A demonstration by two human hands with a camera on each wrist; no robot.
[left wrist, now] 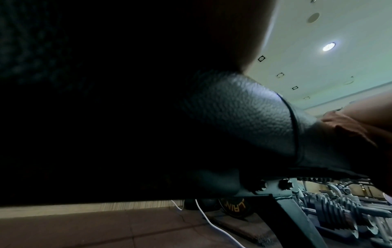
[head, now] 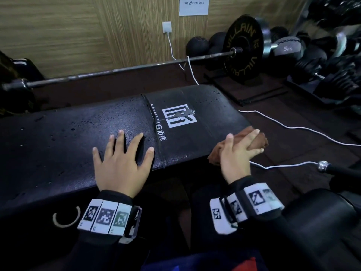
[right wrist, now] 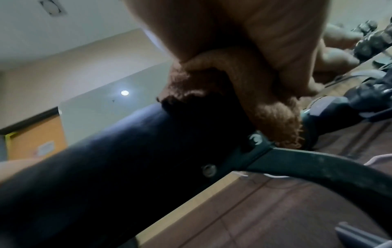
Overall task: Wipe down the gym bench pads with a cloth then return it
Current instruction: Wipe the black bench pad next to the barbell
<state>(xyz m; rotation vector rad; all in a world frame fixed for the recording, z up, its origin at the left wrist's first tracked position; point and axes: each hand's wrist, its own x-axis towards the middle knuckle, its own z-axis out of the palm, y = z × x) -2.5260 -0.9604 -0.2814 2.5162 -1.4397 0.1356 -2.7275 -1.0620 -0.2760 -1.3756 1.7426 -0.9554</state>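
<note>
On the grained pad [head: 78, 124], right hand [head: 237, 153] presses fuzzy cloth [head: 257, 140].

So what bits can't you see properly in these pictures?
- Head view: most of the brown cloth is hidden under the right hand.
- Head view: the bench pad is cut off at the left edge.
- Left wrist view: the left hand is not visible; most of the picture is dark.
- Right wrist view: blurred, so the cloth's grip is unclear.
</note>
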